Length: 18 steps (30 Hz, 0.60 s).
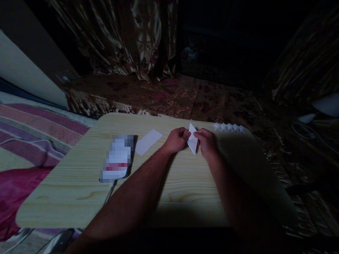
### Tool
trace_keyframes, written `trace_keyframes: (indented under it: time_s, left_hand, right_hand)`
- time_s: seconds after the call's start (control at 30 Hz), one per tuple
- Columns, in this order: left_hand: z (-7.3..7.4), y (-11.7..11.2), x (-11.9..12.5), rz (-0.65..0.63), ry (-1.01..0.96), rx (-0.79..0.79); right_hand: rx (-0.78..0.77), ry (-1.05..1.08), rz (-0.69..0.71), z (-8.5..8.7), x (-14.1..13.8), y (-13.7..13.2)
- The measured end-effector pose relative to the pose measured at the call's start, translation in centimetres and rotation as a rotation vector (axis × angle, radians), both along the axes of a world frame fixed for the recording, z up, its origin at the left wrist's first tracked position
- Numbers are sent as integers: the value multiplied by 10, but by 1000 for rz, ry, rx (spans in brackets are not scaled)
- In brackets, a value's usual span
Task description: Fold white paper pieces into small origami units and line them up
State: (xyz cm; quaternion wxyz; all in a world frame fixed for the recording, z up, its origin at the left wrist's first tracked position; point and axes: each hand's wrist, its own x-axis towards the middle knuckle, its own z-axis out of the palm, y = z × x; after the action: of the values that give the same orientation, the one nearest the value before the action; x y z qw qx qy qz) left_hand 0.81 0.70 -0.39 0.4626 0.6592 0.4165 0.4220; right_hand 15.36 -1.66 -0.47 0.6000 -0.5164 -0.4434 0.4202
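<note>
Both my hands meet over the middle of a light wooden table (pixel 79 197). Between them is a small folded white paper (pixel 193 142), pointed at top and bottom. My left hand (pixel 177 139) pinches its left edge with curled fingers. My right hand (pixel 208 142) grips its right side, fingers closed. The paper is held just above the tabletop.
A flat white paper strip (pixel 148 141) lies left of my hands. A blurred phone-like object (pixel 118 158) with a cable lies further left. Several small folded white pieces (pixel 229 127) line the table's far right edge. Striped bedding (pixel 29 127) is on the left, patterned fabric behind.
</note>
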Motion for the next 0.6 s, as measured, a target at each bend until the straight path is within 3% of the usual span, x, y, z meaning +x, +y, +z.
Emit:
trace_keyframes:
  time_s: [0.23, 0.43, 0.6]
  left_hand:
    - [9, -5, 1, -30, 85, 91]
    - [8, -4, 1, -76, 146, 184]
    - [6, -4, 0, -109, 107, 130]
  right_hand:
    - [-47, 44, -15, -1, 0, 1]
    - [-42, 79, -27, -4, 0, 3]
    - [-52, 106, -28, -6, 3, 5]
